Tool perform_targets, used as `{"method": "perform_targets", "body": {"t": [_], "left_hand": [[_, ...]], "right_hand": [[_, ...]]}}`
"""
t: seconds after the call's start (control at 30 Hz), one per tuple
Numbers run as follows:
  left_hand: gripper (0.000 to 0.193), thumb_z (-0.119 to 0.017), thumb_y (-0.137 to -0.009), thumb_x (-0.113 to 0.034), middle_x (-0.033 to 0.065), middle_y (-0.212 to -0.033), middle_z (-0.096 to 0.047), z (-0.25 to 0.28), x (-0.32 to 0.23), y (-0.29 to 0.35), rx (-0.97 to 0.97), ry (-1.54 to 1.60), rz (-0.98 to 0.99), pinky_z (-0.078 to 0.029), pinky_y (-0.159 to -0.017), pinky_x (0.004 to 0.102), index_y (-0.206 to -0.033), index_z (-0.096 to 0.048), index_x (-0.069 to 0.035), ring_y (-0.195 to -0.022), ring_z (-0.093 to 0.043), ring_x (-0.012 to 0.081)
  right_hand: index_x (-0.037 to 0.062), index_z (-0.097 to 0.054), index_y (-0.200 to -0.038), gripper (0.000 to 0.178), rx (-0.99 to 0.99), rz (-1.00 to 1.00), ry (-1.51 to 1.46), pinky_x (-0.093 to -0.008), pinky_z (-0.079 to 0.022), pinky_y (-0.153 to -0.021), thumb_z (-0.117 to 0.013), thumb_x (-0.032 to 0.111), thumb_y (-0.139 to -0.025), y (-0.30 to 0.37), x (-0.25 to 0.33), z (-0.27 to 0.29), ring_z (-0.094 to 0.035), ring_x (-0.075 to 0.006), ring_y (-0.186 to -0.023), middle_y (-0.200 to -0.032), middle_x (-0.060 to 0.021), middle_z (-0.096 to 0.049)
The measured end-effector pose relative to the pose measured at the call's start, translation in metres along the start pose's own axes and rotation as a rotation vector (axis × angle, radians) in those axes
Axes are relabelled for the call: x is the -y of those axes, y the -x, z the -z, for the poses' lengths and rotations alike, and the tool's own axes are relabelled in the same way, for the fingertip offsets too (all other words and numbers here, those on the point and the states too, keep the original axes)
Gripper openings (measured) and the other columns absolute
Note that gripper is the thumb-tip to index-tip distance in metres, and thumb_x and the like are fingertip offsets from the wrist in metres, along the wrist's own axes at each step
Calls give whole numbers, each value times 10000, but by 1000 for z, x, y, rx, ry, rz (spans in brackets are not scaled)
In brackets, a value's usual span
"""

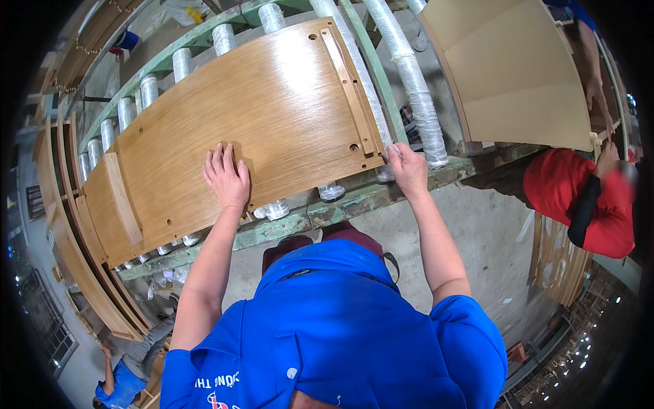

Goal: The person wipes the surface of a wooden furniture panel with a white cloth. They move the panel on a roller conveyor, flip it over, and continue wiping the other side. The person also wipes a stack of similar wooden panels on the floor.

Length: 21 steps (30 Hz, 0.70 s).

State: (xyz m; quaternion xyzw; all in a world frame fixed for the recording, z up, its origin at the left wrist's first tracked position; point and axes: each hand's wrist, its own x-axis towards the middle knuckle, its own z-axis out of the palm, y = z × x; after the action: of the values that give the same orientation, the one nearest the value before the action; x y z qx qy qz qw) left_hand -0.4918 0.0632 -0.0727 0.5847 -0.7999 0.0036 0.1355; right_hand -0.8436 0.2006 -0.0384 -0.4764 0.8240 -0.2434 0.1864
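Observation:
A glossy brown wooden panel point(225, 123) lies in front of me on a conveyor of wrapped rollers. Pale wooden strips cross its two ends: the right strip point(347, 88) and the left strip point(122, 198). Several dark round holes show along its edges. My left hand point(228, 180) rests on the panel near its close edge, fingers stretched out and palm down. Just off the panel's near right corner is my right hand point(410, 174), its fingers curled in a pinch above a roller. What those fingertips hold, if anything, is too small to make out.
Rollers point(415, 82) in clear film run across a worn green frame point(300, 228). On the right, another panel point(511, 75) lies near a co-worker in red point(579, 201). Long wooden boards point(88, 252) stand at the left, with a person in blue point(122, 382) below them.

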Motion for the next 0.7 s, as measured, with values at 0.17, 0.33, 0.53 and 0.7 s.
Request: {"method": "perform_targets", "body": {"t": [0.17,0.33,0.53,0.7], "left_hand": [[438,-529,-800,-271,83,-1309,-410,-2,-4,0,2,19,26,-208,-1042,487,-1218,-487,-146,-1256,-303,314],[481,-505,-807,-335,96,-1353,-362,1,-11,-2,83,31,83,-139,-1062,534,-1251,-450,-158,-1294,-253,340],[381,-532,-819,-252,141,-1269,-427,29,2,0,139,528,-36,-288,-1014,467,-1155,-514,-74,-1202,-377,334],[199,-551,-818,-104,135,-999,-589,100,129,4,-97,700,-98,-460,-833,356,-996,-605,-31,-976,-563,289]], "right_hand": [[103,-599,-887,228,50,1,52,-463,-455,-599,-530,318,-857,0,-1,2,-590,-381,-715,-754,-187,-610],[100,-420,-1285,385,56,-240,-950,-211,-429,-590,-483,163,-911,-6,16,13,-534,-122,-696,-1013,-55,-575],[160,-267,-1381,453,442,-373,-1651,-280,-430,-594,-400,243,-956,-18,130,-18,-521,-139,-691,-1000,-87,-555],[125,-441,-992,206,577,-300,-1498,-195,-276,-417,-415,326,-954,-9,232,-113,-365,-62,-488,-639,-9,-421]]}}
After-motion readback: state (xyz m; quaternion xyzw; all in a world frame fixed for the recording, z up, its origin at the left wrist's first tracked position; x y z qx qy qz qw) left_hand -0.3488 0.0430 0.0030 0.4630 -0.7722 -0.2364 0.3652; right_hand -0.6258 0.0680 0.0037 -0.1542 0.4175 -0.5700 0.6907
